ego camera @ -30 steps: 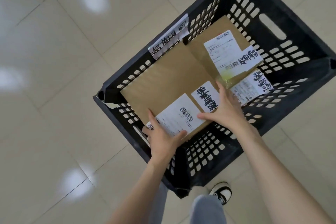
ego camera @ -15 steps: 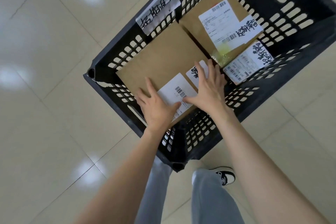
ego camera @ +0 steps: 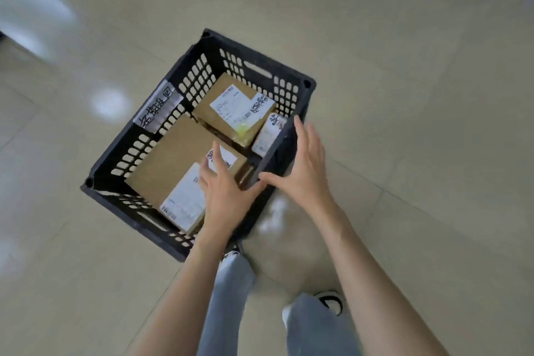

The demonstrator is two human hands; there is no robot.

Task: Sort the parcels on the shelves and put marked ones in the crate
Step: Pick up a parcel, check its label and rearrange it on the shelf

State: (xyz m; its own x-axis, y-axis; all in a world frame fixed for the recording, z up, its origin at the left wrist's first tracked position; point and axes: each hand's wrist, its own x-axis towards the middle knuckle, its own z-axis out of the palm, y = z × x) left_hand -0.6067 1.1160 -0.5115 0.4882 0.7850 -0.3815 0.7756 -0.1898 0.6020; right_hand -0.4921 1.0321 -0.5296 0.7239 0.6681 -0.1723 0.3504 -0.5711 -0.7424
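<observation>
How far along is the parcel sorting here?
Done: three labelled parcels lie in the black crate, the large flat box nearest. In hand: nothing; the left hand and right hand hover open. Left: unclear, no shelves in view.

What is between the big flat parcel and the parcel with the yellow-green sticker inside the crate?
Nothing: in the head view only a narrow dark gap separates the large flat parcel from the parcel with the yellow-green sticker inside the black crate.

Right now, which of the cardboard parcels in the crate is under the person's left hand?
The large flat parcel nearest the person. The left hand is over its labelled end; the two smaller parcels sit farther back, untouched.
</observation>
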